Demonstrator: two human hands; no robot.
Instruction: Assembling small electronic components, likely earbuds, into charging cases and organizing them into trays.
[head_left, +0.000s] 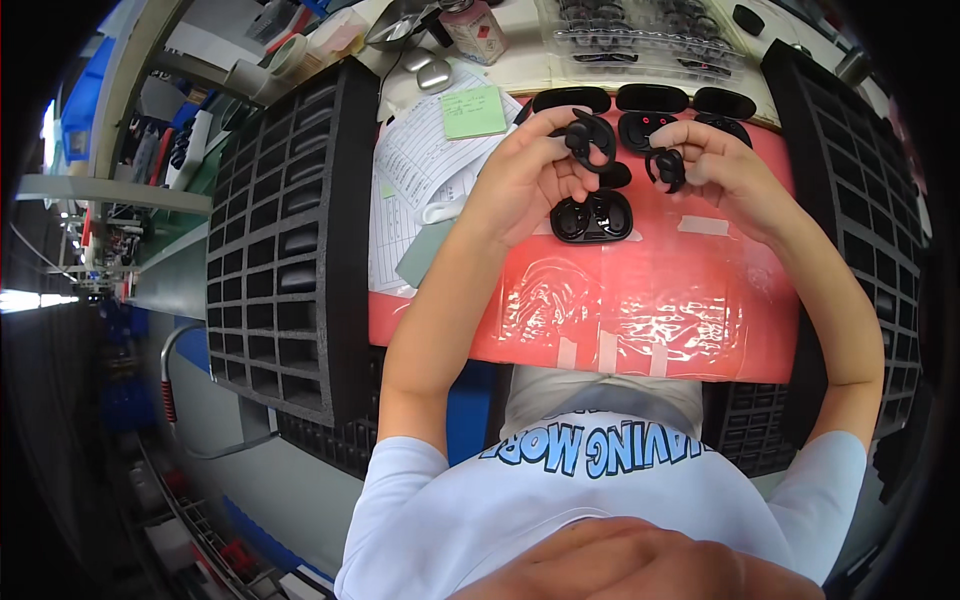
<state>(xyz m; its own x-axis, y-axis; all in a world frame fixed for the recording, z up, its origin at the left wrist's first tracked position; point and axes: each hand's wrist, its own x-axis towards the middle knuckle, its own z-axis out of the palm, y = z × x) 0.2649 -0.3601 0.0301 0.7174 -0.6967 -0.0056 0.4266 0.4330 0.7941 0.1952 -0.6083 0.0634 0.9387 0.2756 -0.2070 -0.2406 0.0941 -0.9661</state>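
My left hand point(530, 175) pinches a black ear-hook earbud point(590, 142) between thumb and fingers, raised above the red mat. A second black ear-hook earbud point(665, 170) is gripped by the fingertips of my right hand point(722, 172). Between and below the hands lies an open black charging case point(592, 218) with glossy dark shapes inside. Farther back, a row of open black cases shows raised lids; the middle case point(645, 128) has two small red lights. My left hand partly hides the leftmost one, and my right hand partly covers the rightmost.
Black compartment trays flank me, a left tray point(290, 240) and a right tray point(850, 170). Printed sheets point(425, 165) with a green sticky note point(474, 112) lie left of the red mat point(560, 300). Clear plastic trays point(650, 45) of dark parts and a pink-and-white bottle point(474, 32) stand behind.
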